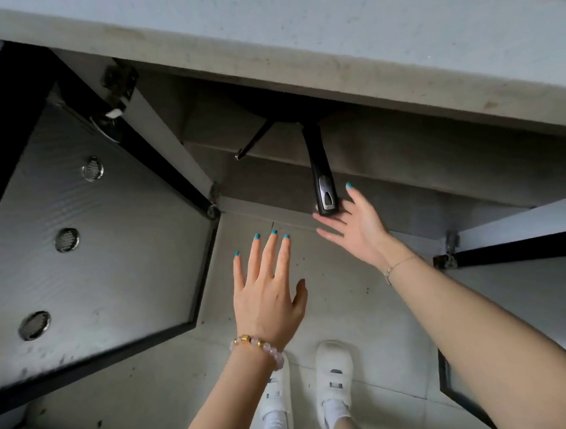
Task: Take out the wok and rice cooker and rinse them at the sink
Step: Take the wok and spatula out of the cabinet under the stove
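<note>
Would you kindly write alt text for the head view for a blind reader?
The open right hand reaches a black wok handle jutting from an open cabinet under the counter; the open left hand hovers nearby.

Teal nails (257,236), beaded bracelet (257,346), white shoes (333,370)

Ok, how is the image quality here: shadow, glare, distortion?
Head view: wide-angle lens skews the countertop and left cabinet door; cabinet interior dim, the wok bowl sinks into shadow, its handle reads clearly; sheen on the door; left hand and right hand sharp.
</note>
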The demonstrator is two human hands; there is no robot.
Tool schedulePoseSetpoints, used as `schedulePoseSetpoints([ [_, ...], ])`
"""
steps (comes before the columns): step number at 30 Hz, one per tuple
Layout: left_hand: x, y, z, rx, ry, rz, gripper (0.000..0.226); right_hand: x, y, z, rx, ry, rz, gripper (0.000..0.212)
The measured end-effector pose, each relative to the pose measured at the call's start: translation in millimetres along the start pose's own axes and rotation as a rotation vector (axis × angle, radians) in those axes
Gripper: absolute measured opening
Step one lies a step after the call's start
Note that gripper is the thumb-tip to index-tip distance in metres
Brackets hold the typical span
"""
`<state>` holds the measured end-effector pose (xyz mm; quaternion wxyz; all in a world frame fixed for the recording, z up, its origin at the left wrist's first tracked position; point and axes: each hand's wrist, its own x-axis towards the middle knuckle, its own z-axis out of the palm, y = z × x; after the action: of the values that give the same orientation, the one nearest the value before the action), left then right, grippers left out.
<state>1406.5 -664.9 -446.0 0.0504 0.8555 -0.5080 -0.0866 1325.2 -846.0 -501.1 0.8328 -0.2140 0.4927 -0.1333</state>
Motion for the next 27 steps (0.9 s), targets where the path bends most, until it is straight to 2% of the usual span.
schedulePoseSetpoints([
  [3,-3.4,-2.8,4.8,-0.041,0.001,-0.009,0.067,14.3,-4.8,4.6,0.118,-0.065,0.018,0.048],
  [7,-6.5,-9.8,4.5,-0.062,-0.015,-0.036,0.068,27.9,-8.3,14.8,0.017,-0.079,0.017,0.022],
  [13,-9.1,-20.9,9.6,-0.090,-0.063,-0.075,0.067,46.8,-12.8,25.4,-0.106,-0.051,0.056,0.005],
  [19,-10.4,-24.1,15.5,-0.136,-0.086,-0.099,0.065,50.6,-7.4,27.5,-0.229,0.010,0.021,0.018],
  [27,-18.3,-28.5,19.2,-0.192,-0.126,-0.125,0.063,30.0,9.7,26.6,-0.334,0.192,-0.055,0.028],
])
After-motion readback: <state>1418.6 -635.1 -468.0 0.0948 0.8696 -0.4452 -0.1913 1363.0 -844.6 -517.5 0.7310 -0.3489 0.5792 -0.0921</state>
